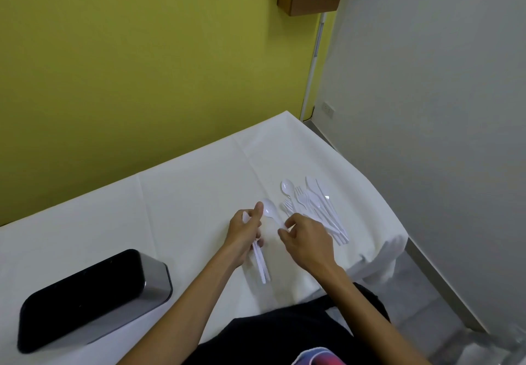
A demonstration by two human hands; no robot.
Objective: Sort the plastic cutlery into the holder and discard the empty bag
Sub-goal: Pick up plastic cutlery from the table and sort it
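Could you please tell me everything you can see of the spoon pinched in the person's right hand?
The spoon is white, glossy plastic: an oval bowl and a slim handle. It is held over the white tablecloth, bowl hollow-side up, pointing away from the person. The right hand pinches its handle; the left hand, gripping other cutlery, has its thumb beside the bowl, contact unclear.
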